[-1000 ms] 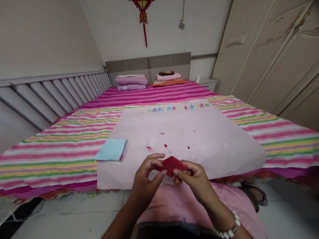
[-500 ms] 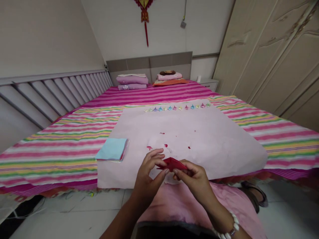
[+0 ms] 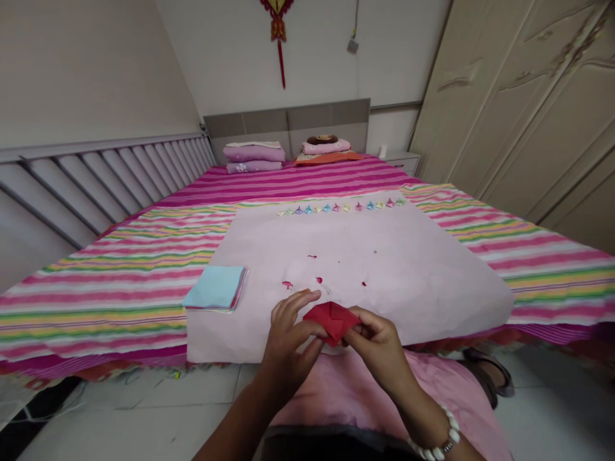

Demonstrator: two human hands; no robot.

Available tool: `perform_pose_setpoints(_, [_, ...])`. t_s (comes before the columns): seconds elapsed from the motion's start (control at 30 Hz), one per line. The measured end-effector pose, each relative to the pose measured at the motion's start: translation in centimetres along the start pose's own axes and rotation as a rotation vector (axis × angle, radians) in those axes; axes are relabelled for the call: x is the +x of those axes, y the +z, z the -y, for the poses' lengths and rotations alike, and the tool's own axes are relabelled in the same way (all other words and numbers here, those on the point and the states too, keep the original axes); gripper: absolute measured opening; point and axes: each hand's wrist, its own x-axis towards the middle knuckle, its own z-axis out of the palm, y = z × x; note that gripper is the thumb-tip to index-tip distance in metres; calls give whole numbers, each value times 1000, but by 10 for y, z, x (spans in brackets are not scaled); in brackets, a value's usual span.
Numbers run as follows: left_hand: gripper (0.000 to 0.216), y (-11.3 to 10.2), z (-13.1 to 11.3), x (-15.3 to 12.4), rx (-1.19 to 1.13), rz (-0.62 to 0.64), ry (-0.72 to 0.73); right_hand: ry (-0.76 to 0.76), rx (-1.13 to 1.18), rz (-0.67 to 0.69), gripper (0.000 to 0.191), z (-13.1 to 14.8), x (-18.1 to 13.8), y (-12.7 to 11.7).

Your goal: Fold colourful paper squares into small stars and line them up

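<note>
Paper (image 3: pixel 332 320), red and folded, with creased flaps facing upward, is held in the air above the near part of the sheet (image 3: pixel 408 288), which serves as the reference for all positions below. The right hand (image 3: pixel 375 336) is closed on the paper's right corner, thumb on the near side and fingers curled behind. The left hand (image 3: pixel 293 333) is partly open: its index finger meets the lower left edge of the paper, the thumb lies just below that finger, and the upper fingers extend clear of the fold; whether it grips cannot be told. A bracelet (image 3: pixel 454 426) of white beads encircles the right wrist. The sheet is pale and lies flat on a striped bed cover (image 3: pixel 120 282). A stack of square papers (image 3: pixel 215 287), light blue on top, sits at the left edge of the sheet. Small red scraps (image 3: pixel 287 285) are scattered across the middle of the sheet, beyond the hands. A row of small folded pieces (image 3: pixel 337 207) in several colours lines the far edge of the sheet. Pink cloth (image 3: pixel 461 403) lies just outside the near edge. Well beyond the sheet, two bedding piles (image 3: pixel 254 155) stand side by side before the headboard (image 3: pixel 250 123).
</note>
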Motion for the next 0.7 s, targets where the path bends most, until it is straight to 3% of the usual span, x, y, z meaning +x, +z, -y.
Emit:
perform_pose_setpoints(0.17, [21,1,1,0,127,-119,176,12,23,-17,6,-2,-1,0])
perform_pose_setpoints(0.27, [23,1,0,0,123,-119,179,47,54,-10,10,-3,-1,1])
perform_pose_setpoints(0.4, [30,1,2,-3,36,-79,33,67,74,0,11,-3,-1,2])
perform_pose_setpoints(0.53, [35,2,4,-5,-44,-64,-18,64,54,22,10,0,-2,2])
perform_pose_setpoints(0.7, [20,2,10,-4,-436,31,-347,33,42,52,8,0,-3,3])
